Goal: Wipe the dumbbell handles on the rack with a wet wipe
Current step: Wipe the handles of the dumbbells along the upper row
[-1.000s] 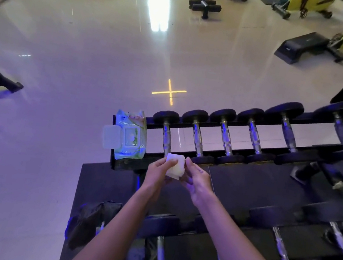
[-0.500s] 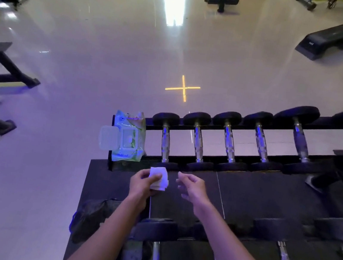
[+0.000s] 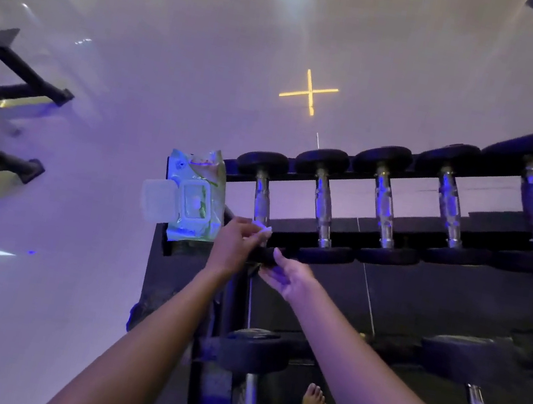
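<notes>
Your left hand [image 3: 233, 245] pinches the wet wipe [image 3: 262, 233] against the leftmost dumbbell handle [image 3: 261, 197] on the rack [image 3: 436, 293]. Your right hand [image 3: 291, 276] grips that dumbbell's near head [image 3: 268, 255].

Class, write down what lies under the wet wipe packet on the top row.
The wet wipe packet rests on the left end of the rack; its open lid overhangs the floor. The rails directly beneath are covered.
</notes>
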